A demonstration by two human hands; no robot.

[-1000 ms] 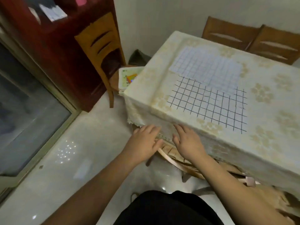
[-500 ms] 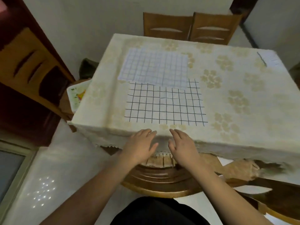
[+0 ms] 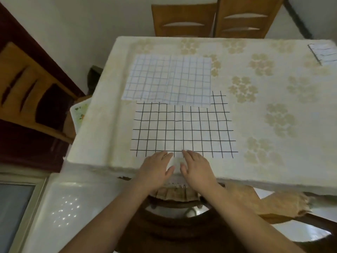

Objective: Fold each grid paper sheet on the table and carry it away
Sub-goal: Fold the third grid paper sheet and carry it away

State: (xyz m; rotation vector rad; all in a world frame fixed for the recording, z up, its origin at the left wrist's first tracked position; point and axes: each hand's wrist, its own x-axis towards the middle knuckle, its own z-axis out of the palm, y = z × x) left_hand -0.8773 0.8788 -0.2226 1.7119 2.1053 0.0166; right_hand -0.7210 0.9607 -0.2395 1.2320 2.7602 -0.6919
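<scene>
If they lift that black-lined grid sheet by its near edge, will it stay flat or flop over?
The black-lined grid sheet looks thin and lies flat on the tablecloth, so it will probably droop and bend when lifted. It likely weighs very little. Its far edge sits under the blue-lined sheet, which may shift as it moves. Both hands, left hand and right hand, touch its near edge.

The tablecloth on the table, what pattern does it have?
The cream tablecloth carries pale tan flower clusters, clearest in the head view.

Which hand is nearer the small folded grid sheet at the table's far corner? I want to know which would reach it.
Right. The right hand lies on that side of the table, though well short of the folded sheet. The left hand sits beside it, slightly farther.
</scene>
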